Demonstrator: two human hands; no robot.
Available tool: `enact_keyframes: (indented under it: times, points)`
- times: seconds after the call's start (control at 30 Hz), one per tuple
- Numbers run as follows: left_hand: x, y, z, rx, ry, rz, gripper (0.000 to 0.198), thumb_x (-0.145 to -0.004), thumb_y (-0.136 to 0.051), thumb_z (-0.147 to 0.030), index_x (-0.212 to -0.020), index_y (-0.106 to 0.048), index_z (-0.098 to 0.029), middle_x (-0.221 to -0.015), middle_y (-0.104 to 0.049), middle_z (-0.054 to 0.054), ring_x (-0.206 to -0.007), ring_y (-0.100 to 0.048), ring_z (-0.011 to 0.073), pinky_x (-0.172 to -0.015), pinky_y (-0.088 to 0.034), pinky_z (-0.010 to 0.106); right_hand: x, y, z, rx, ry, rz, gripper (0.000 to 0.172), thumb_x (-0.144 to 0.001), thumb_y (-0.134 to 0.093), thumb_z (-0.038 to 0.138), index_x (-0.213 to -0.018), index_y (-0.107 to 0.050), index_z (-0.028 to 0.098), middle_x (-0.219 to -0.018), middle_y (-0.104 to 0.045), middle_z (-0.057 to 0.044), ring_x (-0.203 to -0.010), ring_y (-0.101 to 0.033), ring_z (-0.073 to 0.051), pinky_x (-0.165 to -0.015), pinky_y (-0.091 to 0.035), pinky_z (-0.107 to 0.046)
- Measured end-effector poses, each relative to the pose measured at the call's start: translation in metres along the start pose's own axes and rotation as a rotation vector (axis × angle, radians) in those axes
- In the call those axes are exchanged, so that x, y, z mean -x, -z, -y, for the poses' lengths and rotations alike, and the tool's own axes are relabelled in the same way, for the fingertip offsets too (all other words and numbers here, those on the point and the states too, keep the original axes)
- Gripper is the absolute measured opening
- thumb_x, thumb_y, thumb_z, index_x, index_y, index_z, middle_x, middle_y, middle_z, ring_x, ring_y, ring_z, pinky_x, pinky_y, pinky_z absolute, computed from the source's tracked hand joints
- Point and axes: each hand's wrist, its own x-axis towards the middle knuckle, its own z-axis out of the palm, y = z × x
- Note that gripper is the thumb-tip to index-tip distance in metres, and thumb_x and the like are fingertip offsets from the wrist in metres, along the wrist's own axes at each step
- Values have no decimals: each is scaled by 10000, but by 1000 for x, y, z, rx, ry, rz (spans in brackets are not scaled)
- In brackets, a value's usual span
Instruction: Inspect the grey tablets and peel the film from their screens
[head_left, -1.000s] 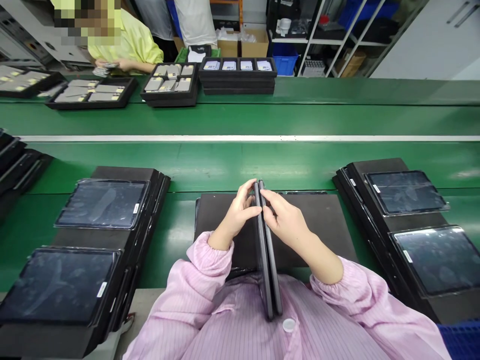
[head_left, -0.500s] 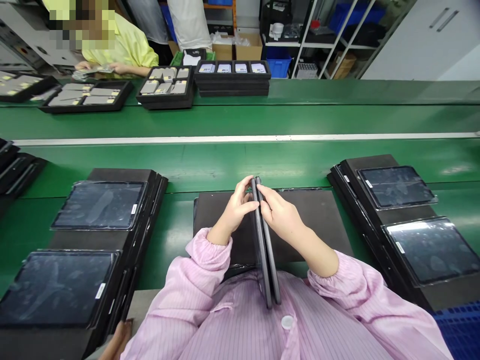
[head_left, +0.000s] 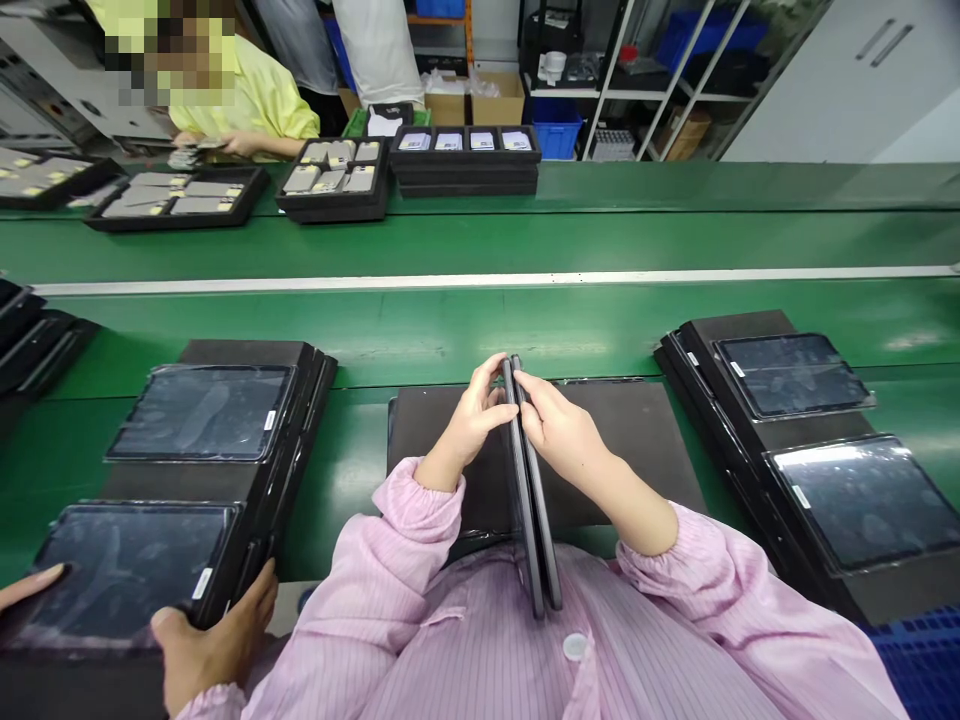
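Two slim dark tablets [head_left: 526,500] stand on edge side by side in front of my chest, seen edge-on. My left hand [head_left: 474,412] is closed on the left one near its far end, thumb toward the top edge. On the other side, my right hand [head_left: 561,425] presses against the right tablet, its fingers reaching to the far corner. The tablets lean together at the far end, with a narrow gap along their length. Their screens are hidden from me. Beneath them lies a flat black foam sheet [head_left: 626,440] on the green bench.
Stacked foam layers with film-covered tablets stand at left [head_left: 202,410] and right [head_left: 795,375]. Another person's hand [head_left: 217,635] grips the left stack's near edge. Across the bench, a person in yellow [head_left: 262,95] handles small parts beside black trays [head_left: 465,180]. A blue crate [head_left: 919,655] sits lower right.
Another person's two hands have come in at the lower left, onto the near left tablet and stack. My hands and the two tablets have stayed nearly still.
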Motion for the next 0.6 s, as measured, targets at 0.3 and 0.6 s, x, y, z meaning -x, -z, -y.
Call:
enact_keyframes:
  times: [0.3, 0.6]
  points:
    - [1, 0, -1, -9, -2, -2, 665, -623, -706, -231, -1248, -478, -249, -1357, -410, 57, -1286, -352, 281, -1045, -302, 379, -1, 4, 3, 32, -35, 75, 425, -867, -377, 155, -1270, -509, 126, -1276, -569, -98, -1034, -629, -249, -693, -609, -350]
    - [1, -1, -1, -13, 6, -6, 685, -616, -712, -246, -1255, -468, -243, -1360, -407, 62, -1286, -351, 279, -1048, -294, 379, 0, 0, 0, 24, -34, 39, 424, -864, -384, 159, -1268, -512, 158, -1255, -585, -100, -1031, -629, -240, -688, -604, -325]
